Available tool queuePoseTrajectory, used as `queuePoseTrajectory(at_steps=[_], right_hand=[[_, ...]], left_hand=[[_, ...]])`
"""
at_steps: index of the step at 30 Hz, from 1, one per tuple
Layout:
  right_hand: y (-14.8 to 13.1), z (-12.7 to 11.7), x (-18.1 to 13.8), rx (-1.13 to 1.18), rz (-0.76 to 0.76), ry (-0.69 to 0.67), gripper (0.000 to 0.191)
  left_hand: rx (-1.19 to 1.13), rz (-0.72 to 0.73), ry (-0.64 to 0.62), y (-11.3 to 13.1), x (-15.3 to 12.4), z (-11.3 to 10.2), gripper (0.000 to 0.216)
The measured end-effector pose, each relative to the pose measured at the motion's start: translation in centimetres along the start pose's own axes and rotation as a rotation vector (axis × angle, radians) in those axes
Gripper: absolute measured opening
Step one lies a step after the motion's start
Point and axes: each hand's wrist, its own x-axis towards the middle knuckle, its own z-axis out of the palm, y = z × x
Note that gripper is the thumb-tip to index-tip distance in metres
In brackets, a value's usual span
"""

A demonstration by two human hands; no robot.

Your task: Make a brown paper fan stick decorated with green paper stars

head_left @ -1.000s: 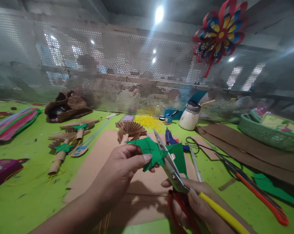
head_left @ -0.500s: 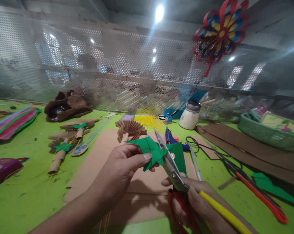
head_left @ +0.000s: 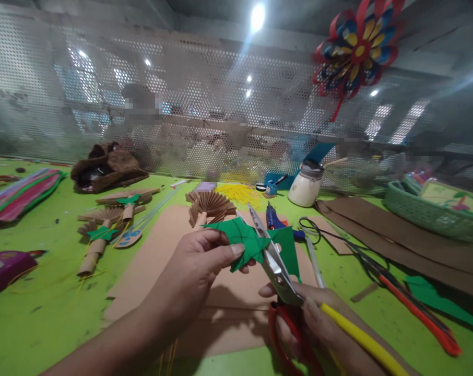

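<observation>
Scissors (head_left: 273,261), gripped in the right hand (head_left: 318,326) at 5 o'clock, bite green paper (head_left: 252,243); left hand (head_left: 193,271) pinches it taut for cutting.

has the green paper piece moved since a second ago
No. The green paper, pinched by the left hand with the scissors in it, sits just as near the brown paper fan; only the camera tilted.

Left hand (head_left: 195,274) pinches the green paper (head_left: 256,243); right hand (head_left: 318,326) works the scissors (head_left: 275,266), blades biting into it above the brown card (head_left: 162,261).
</observation>
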Motion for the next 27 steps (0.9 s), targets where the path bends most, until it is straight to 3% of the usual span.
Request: queuePoseTrajectory(at_steps=[10,27], right_hand=[[-2.6,2.3,-1.1,-0.150,-0.052,0.104,0.063],[-0.3,0.5,0.0,0.028,0.018,0.036,0.059]], left_hand=[[0.026,0.007,0.002,0.0,-0.1,0.0,0.008],[0.048,0.016,-0.021,-0.2,-0.1,-0.2,0.011]])
